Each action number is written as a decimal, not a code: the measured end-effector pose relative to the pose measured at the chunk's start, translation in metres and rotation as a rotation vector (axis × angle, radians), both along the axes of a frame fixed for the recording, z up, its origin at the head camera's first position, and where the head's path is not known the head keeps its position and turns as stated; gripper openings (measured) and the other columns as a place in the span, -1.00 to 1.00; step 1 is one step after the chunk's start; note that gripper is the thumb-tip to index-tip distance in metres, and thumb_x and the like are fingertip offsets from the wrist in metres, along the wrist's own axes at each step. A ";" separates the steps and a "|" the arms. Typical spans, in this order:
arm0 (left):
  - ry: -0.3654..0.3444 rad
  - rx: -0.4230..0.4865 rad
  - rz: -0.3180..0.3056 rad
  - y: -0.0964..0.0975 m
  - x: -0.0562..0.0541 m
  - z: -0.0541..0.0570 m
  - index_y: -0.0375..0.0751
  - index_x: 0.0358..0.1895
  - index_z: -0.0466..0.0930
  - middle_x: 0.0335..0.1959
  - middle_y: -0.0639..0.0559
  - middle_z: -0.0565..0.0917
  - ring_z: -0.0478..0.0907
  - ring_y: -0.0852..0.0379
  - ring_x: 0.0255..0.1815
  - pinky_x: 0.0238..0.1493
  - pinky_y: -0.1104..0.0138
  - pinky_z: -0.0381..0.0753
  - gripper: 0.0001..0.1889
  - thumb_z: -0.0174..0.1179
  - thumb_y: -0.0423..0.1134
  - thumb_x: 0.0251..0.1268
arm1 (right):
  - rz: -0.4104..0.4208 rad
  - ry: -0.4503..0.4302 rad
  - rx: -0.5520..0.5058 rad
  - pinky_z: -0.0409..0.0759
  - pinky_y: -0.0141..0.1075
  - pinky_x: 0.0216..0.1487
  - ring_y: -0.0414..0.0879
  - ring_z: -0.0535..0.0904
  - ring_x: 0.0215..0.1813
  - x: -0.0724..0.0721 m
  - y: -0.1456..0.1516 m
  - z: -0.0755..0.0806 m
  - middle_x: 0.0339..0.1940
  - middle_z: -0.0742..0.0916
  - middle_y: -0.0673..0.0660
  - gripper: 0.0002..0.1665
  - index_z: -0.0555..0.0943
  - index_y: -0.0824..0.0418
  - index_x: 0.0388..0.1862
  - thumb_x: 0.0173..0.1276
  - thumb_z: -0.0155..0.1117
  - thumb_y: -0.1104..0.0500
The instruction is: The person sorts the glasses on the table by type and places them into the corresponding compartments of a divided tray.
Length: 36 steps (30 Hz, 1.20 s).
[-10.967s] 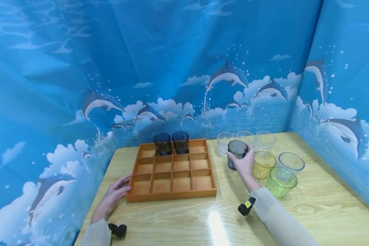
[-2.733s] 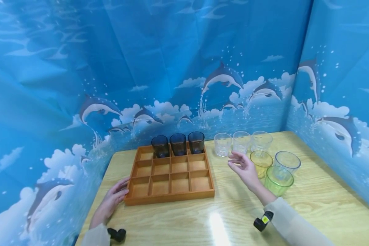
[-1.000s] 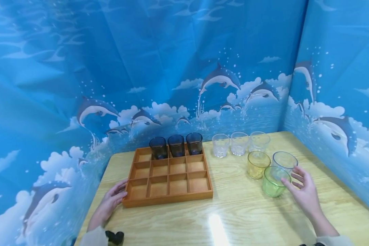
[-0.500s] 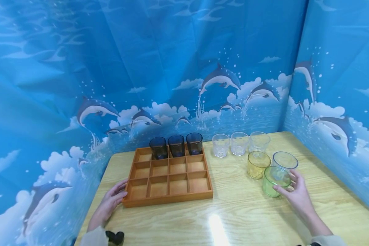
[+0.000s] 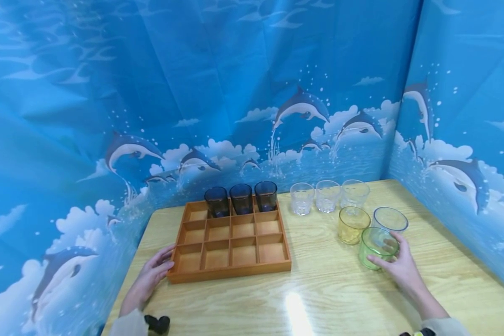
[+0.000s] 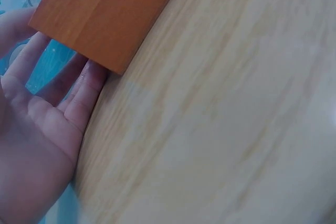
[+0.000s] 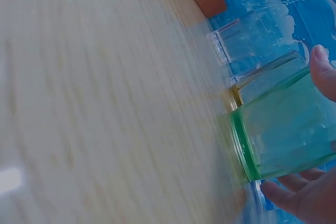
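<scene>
My right hand (image 5: 399, 268) has its thumb on the near side of a green glass (image 5: 371, 254) and its fingers round the right side. In the right wrist view the green glass (image 7: 289, 124) sits between thumb and fingers, its base right at the tabletop. At the left, my left hand (image 5: 149, 275) rests its fairly straight fingers against the side of a wooden compartment tray (image 5: 231, 269); the left wrist view shows those fingers (image 6: 86, 95) at the tray's corner (image 6: 105, 19). Dark glasses (image 5: 217, 203) stand in three back-row compartments.
A yellow glass (image 5: 352, 228) and a blue-rimmed clear glass (image 5: 389, 219) stand close behind the green one. Three clear glasses (image 5: 302, 200) line the back of the table (image 5: 332, 298). A blue dolphin-print curtain (image 5: 235, 93) rises behind and at both sides.
A third dark glass has gone into the tray's back row since the oldest frame. My right hand has moved right and down to the green glass and closed round it. The left hand stays put.
</scene>
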State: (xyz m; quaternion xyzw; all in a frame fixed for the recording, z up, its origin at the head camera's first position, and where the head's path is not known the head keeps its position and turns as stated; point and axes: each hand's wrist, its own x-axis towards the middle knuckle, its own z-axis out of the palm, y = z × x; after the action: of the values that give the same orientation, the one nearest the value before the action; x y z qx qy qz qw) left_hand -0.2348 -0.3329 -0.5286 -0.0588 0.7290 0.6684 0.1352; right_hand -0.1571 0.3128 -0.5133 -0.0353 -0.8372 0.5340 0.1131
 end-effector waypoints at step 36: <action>0.014 0.012 -0.008 0.000 0.000 0.000 -0.09 0.44 0.06 0.42 -0.16 0.07 0.05 -0.09 0.37 0.30 0.00 0.10 -0.31 0.13 -0.15 0.29 | 0.050 0.123 -0.013 0.39 -0.47 -0.09 -0.30 0.38 0.04 0.001 -0.028 0.018 0.21 0.39 0.32 0.05 -0.04 0.25 0.43 0.11 0.40 0.26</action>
State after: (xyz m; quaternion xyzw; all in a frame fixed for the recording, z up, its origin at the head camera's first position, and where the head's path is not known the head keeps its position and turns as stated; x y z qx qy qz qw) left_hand -0.2350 -0.3326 -0.5283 -0.0506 0.7262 0.6725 0.1330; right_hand -0.1562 0.2847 -0.4956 0.0177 -0.8257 0.5433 0.1506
